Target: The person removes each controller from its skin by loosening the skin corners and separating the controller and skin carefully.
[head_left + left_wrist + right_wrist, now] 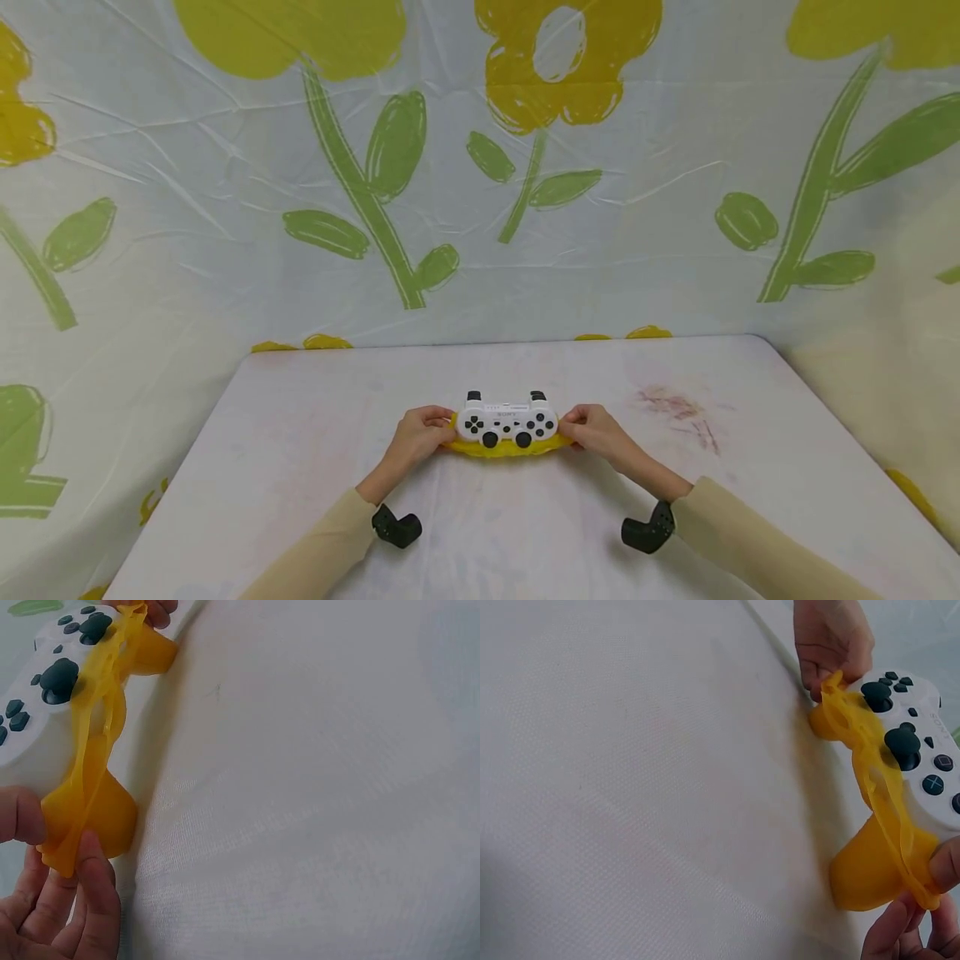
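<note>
My left hand [417,433] pinches one end of the yellow sleeve [504,450]. My right hand [594,427] pinches the other end, the white controller [506,419] half inside it.

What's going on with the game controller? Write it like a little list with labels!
Thing held: white game controller with dark buttons and sticks
Cover: yellow rubbery skin, only partly around the controller, loose along the front
Left hand: pinches the skin's left end
Right hand: pinches the skin's right end
Surface: white table, reddish smudges to the right
Backdrop: flower-print sheet, yellow and green
</note>
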Demonstrator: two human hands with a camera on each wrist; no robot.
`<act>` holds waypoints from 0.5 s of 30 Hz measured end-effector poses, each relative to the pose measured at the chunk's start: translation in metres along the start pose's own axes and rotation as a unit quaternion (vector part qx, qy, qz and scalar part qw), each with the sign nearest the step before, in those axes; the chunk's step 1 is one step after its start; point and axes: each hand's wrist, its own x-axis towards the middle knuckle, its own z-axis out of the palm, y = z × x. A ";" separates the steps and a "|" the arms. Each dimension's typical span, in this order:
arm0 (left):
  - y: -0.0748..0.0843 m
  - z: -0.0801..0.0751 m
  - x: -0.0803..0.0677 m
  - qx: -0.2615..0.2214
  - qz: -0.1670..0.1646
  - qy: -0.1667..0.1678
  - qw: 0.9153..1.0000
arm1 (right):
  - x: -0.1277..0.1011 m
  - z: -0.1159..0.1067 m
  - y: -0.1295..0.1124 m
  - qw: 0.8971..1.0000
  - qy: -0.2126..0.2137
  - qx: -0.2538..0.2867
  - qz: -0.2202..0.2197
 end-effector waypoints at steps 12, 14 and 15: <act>0.002 0.000 -0.002 0.005 -0.013 -0.006 1.000 | 0.003 0.002 0.003 1.000 0.017 -0.011 0.020; 0.000 -0.002 -0.002 0.006 -0.015 -0.009 1.000 | 0.003 0.003 0.002 1.000 0.013 -0.014 0.025; 0.000 -0.002 -0.001 0.007 -0.015 -0.009 1.000 | 0.003 0.003 0.002 1.000 0.013 -0.012 0.024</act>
